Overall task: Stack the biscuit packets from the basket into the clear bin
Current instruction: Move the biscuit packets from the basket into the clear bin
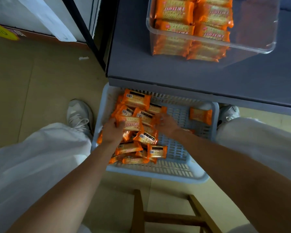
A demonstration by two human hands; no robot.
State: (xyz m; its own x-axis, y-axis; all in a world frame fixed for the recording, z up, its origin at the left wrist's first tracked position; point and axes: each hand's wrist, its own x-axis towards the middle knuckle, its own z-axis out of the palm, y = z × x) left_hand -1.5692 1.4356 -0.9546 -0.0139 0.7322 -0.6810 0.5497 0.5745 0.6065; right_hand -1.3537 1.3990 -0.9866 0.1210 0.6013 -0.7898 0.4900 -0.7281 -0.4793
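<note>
1. The left hand (112, 130) is down in the basket and grips one face-up packet (132, 126) by its end.
2. The right hand (165, 122) is just beside it, on top of the pile. It is blurry, so I cannot tell if it holds a packet or only touches one.
3. The pile of packets (141, 143) lies all mixed up on the left side of the basket (175, 173). Some are face up and some show their backs.
4. One lone packet (201, 116) lies by itself on the right side of the basket, well apart from the pile.
5. The basket sits on the floor between the person's shoes (79, 115). Its far end is tucked under the edge of the grey table (158, 68).
6. The clear bin (252, 47) stands on that table, up and away from both hands. Stacked packets (175, 13) are already in it, in neat rows, several layers deep.
7. The right part of the bin looks bare, so there is room for more.
8. I think the job is partway done. A good lot is stacked, but many packets wait in the basket. The one in the left hand looks like the next to go up.
</note>
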